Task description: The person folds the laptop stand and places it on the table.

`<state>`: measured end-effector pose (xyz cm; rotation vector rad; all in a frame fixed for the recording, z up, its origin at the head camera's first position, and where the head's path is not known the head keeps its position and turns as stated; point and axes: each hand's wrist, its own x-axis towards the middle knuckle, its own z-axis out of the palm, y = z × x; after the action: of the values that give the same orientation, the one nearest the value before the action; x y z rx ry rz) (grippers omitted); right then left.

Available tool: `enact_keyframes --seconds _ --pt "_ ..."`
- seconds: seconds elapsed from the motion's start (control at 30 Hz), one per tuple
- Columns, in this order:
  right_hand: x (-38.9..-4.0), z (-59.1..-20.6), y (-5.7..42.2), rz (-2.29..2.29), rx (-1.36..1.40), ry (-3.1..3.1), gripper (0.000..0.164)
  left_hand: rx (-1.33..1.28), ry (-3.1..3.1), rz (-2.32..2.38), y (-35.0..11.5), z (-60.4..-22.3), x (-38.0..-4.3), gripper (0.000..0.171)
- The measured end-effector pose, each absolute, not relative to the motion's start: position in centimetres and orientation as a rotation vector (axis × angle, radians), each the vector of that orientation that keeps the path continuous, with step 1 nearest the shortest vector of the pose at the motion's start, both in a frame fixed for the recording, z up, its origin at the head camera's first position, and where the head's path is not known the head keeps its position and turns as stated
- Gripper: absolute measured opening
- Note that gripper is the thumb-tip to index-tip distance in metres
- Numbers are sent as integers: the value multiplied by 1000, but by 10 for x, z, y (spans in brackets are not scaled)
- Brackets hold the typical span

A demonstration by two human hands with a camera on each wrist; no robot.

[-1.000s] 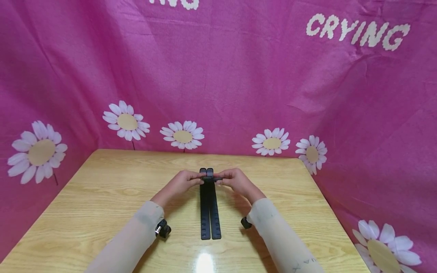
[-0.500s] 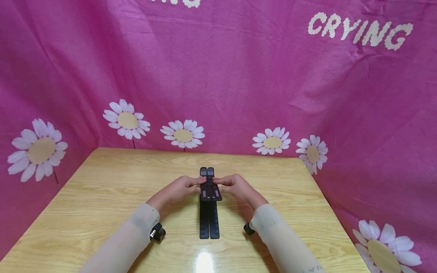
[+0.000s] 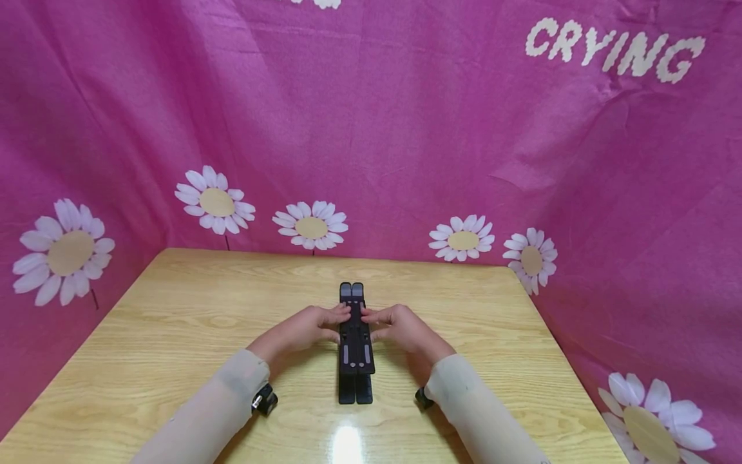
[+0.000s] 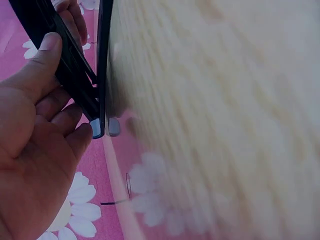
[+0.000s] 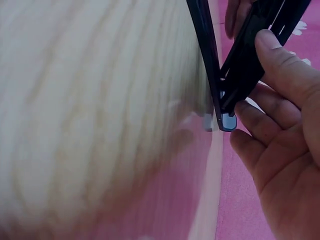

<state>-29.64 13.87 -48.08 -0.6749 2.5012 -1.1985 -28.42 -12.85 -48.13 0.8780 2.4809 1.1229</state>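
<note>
A black folding laptop stand point(image 3: 356, 341) lies lengthwise on the wooden table, narrow and with its two long bars side by side. Its upper section tilts up from the lower bars point(image 4: 104, 60), joined at the far end near the grey pads point(image 5: 228, 122). My left hand point(image 3: 306, 332) pinches the left edge of the upper section, thumb on the near part and fingers farther along. From the other side my right hand point(image 3: 408, 330) pinches the right edge in the same way. Fingertips hide some of the stand's sides.
The wooden table point(image 3: 191, 309) stretches out on both sides of the stand. A pink cloth point(image 3: 394, 129) with printed daisies hangs behind and beside it. Black wrist cameras sit under both sleeves, such as the left one point(image 3: 265, 399).
The upper section has swung down toward me, from nearly edge-on to lying over more of the lower bars. Both hands have come slightly nearer with it, still holding its edges.
</note>
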Motion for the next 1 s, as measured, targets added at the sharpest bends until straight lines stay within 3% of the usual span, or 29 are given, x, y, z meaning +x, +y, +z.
enact_keyframes --seconds 0.47,1.0 --pt "-290 -486 139 -1038 -702 2540 54 840 2556 1039 -120 -488 -283 63" --pt "-281 -480 129 -531 -939 2747 56 844 2698 762 -109 -485 -277 65"
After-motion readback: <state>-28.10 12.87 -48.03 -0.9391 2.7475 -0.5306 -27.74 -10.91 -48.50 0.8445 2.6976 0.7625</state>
